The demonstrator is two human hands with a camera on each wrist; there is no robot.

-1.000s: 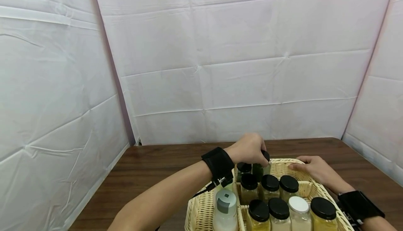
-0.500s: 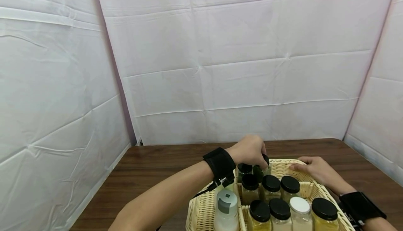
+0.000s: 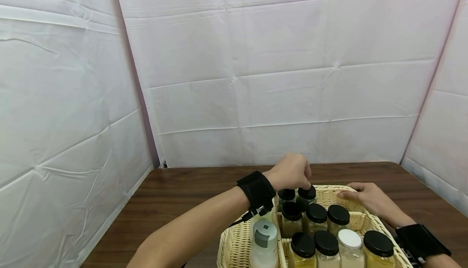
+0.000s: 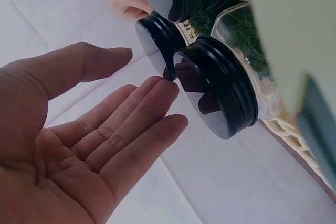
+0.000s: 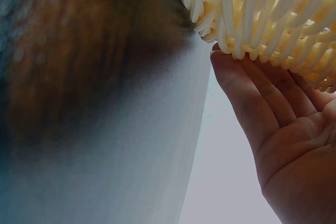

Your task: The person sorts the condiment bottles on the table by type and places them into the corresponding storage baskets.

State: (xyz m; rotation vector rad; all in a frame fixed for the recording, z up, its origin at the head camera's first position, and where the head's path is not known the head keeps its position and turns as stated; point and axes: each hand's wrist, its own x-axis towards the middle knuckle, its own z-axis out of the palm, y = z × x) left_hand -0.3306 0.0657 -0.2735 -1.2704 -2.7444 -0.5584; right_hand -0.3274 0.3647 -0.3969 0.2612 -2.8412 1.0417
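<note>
Working from the largest thing down, we see a brown wooden counter carrying a woven wicker basket packed with jars. Our right hand lies flat against the basket's far right rim, fingers straight, steadying it; the right wrist view shows those fingers pressed on the weave.

Our left hand hovers over the back row with its fingers relaxed and apart, gripping nothing; the left wrist view shows the open palm just beside the black lid of a jar of green herbs, which stands upright in the basket's back row next to another black-lidded jar.

We judge this jar is just set in place, so the next move calls for drawing the left hand clear without tipping neighbours.

A tiny label shows under one lid, too small to read.
</note>
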